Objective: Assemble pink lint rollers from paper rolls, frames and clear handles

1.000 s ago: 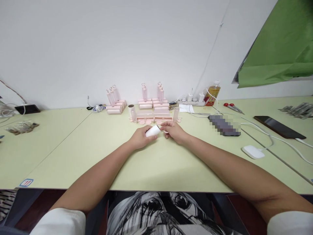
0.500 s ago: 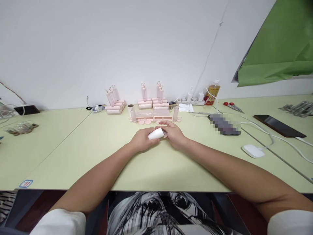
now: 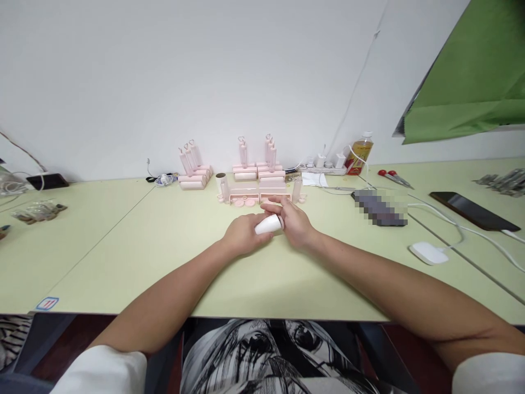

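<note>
My left hand (image 3: pixel 241 235) is wrapped around a white roll (image 3: pixel 268 224), which looks like a lint roller refill. The roll lies tilted, its right end towards my right hand (image 3: pixel 296 223). A thin dark line shows at that end, where the right palm and fingers meet it; whether a cap sits there is hidden. Just beyond my hands, several pink round caps (image 3: pixel 245 202) lie before open pink cases (image 3: pixel 273 198). At their left an upright roll with a brown core (image 3: pixel 221 183) stands beside a clear pinkish handle piece.
Several pink lint rollers (image 3: pixel 192 175) stand along the wall, with more pink roller sets (image 3: pixel 270 169) behind the cases. To the right are a bottle (image 3: pixel 361 153), a power strip (image 3: pixel 328 171), red-handled scissors (image 3: pixel 394 178), phones (image 3: pixel 473 210) and a white charger pad (image 3: pixel 427 253) with cables.
My right hand has brought a pinkish disc against the roll's right end, and the disc is now out of sight. The roll has turned slightly. The view has shifted a little.
</note>
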Available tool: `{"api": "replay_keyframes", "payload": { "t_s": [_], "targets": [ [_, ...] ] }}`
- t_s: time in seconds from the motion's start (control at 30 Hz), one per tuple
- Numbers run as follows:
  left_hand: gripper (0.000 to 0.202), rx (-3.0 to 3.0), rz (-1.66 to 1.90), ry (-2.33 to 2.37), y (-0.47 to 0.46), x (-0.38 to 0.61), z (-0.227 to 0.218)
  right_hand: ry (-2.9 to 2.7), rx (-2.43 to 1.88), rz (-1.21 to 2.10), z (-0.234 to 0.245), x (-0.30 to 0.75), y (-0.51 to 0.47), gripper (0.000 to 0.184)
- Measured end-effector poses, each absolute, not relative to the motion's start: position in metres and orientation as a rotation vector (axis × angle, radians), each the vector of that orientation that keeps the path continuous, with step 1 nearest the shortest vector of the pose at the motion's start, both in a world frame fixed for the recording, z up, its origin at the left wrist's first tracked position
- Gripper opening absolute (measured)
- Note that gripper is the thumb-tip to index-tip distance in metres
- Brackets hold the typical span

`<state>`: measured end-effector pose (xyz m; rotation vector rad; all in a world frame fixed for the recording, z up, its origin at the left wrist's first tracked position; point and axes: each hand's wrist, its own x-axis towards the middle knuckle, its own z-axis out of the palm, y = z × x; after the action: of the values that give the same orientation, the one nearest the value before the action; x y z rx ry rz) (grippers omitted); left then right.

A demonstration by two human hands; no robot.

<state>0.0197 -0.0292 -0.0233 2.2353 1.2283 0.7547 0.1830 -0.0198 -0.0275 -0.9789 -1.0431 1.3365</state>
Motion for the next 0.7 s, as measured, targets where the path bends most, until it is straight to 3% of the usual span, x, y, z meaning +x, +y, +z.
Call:
{"api": "replay_keyframes", "payload": {
  "t_s": [0.3,0.7],
  "targets": [
    [0.047,2.424,0.603,1.293,-0.036,0.027,-0.021,-1.301,-1.077,1.206,-0.019,0.184,-0.034,0.047],
    [0.041,2.242,0.791,1.229,-0.033,0.021,-0.021,-1.325,-0.913,1.204,-0.026,0.193,-0.017,0.058]
  ]
}}
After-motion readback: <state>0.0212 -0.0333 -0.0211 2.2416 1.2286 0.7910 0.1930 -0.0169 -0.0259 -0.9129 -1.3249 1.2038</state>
